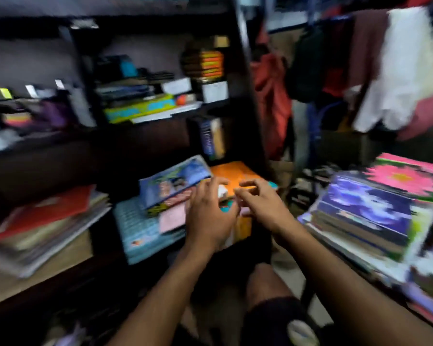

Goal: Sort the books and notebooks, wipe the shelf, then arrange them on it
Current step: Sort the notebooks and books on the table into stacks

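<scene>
The head view is smeared by motion blur, yet the task can be judged to be at an early stage, with sorting under way. On the right, a tall stack of books (pixel 365 216) with a pink flower cover on top appears to have been gathered off the shelf (pixel 245 101). The lower compartment is not emptied: an orange book (pixel 235 174), a blue-covered book (pixel 170 181) lying tilted and a teal book (pixel 140 226) beneath it are seen there. The left hand (pixel 210 216) and the right hand (pixel 260 206) are stretched over the orange book, fingers (pixel 245 184) spread and loosely bent; whether anything is gripped cannot be told. The upper compartment is crowded with flat books and small boxes, and a pile topped by a red folder (pixel 60 206) lies at the left. No cloth is visible, so wiping and arranging are judged to remain.
</scene>
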Available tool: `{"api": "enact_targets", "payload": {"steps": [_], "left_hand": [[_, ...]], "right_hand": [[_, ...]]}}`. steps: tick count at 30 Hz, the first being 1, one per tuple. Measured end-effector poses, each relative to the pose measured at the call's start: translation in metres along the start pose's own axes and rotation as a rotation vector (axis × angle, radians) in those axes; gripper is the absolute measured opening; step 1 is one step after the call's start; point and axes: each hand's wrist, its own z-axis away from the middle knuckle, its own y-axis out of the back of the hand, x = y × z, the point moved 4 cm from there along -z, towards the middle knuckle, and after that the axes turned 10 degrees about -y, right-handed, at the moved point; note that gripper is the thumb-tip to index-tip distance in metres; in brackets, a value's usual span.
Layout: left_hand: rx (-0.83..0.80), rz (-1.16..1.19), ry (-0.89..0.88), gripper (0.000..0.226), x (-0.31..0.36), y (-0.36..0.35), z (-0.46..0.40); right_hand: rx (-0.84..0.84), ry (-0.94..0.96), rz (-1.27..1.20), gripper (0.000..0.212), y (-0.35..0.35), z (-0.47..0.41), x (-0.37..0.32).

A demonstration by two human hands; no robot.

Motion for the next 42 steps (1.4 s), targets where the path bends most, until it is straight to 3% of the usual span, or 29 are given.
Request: {"api": "enact_targets", "payload": {"steps": [3, 5, 7, 10, 13, 18, 22, 24, 26, 29, 31, 33, 37, 42], "left_hand": [[0.000, -0.253, 0.260, 0.075, -0.108, 0.041, 0.018], [-0.019, -0.168, 0.416, 0.086, -0.160, 0.055, 0.026], [-0.099, -0.056, 0.513, 0.093, -0.193, 0.054, 0.027], [-0.240, -0.065, 0.546, 0.104, -0.205, 0.040, 0.024], [-0.111, -0.077, 0.606, 0.105, -0.195, 0.035, 0.024], [0.164, -0.218, 0.303, 0.073, -0.166, 0.065, 0.012], [0.212, -0.294, 0.139, 0.048, -0.125, 0.091, -0.004], [0.243, -0.181, 0.104, 0.041, -0.097, 0.094, -0.009], [0.274, 0.142, 0.164, 0.034, -0.071, 0.097, -0.016], [0.165, 0.931, 0.518, 0.026, -0.010, 0.068, -0.029], [0.061, 1.140, 0.699, 0.029, 0.037, 0.041, -0.027], [-0.026, 1.188, 0.781, 0.030, 0.081, 0.016, -0.019], [-0.287, 1.114, 0.746, 0.032, 0.156, -0.054, 0.003], [-0.517, 1.102, 0.591, 0.040, 0.215, -0.130, -0.012]], "right_hand": [[-0.013, 0.044, 0.213, 0.047, -0.079, -0.033, -0.008], [0.123, 0.112, 0.445, 0.061, -0.097, -0.063, -0.017], [0.162, 0.062, 0.577, 0.070, -0.103, -0.092, -0.023], [0.092, -0.045, 0.599, 0.068, -0.109, -0.116, -0.019], [0.146, -0.018, 0.522, 0.058, -0.113, -0.118, -0.015], [0.221, 0.110, 0.166, 0.044, -0.092, -0.101, -0.043], [0.182, 0.274, 0.005, 0.043, -0.050, -0.074, -0.092], [0.133, 0.363, -0.027, 0.037, -0.023, -0.055, -0.116], [0.156, 0.458, -0.018, 0.039, 0.006, -0.038, -0.137], [0.366, 0.388, 0.069, 0.067, 0.073, -0.007, -0.134], [0.204, 0.150, -0.129, 0.054, 0.099, 0.010, -0.099], [-0.026, -0.081, -0.336, 0.037, 0.106, 0.031, -0.059], [0.228, -0.070, -0.396, 0.037, 0.189, 0.063, -0.006], [0.312, -0.179, -0.552, 0.040, 0.290, 0.097, 0.018]]}}
